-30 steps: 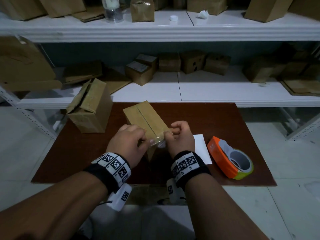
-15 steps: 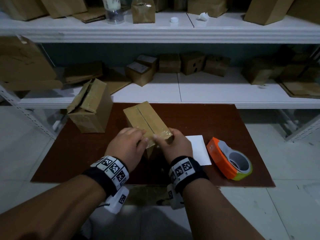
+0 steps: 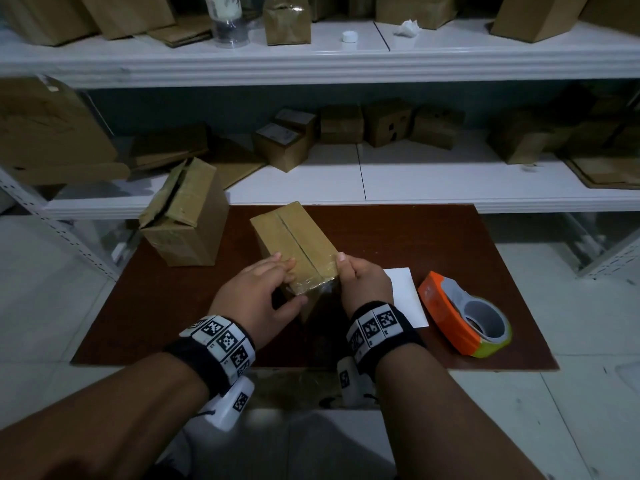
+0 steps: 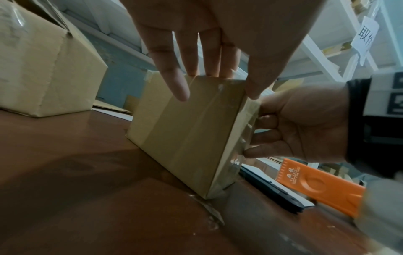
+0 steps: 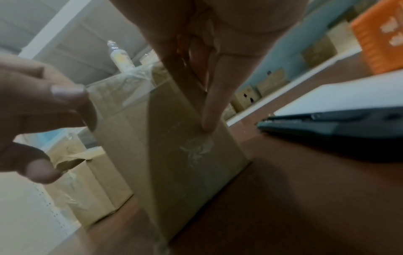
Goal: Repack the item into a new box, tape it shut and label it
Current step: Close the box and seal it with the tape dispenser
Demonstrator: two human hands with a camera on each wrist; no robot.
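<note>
A small closed cardboard box (image 3: 294,244) stands on the brown board (image 3: 166,306), with clear tape over its near end. My left hand (image 3: 266,289) rests on the near left corner, straight fingers on top and thumb on the near face. My right hand (image 3: 358,280) presses flat against the taped right side. In the left wrist view, my left fingertips (image 4: 174,84) touch the box (image 4: 185,129) at its top edge while the right hand (image 4: 301,127) pushes on the tape. The right wrist view shows my right fingers (image 5: 212,107) lying along the box (image 5: 174,163).
An orange tape dispenser (image 3: 464,317) lies at the right, next to a white label sheet (image 3: 405,299). A black pen-like tool (image 4: 272,191) lies on that sheet. An older open box (image 3: 183,226) stands at the left. White shelves (image 3: 415,188) with several boxes rise behind.
A second ago both hands pinched the tape end at the box's near edge. They have since let go and spread apart, pressing the tape down over the near end and right side.
</note>
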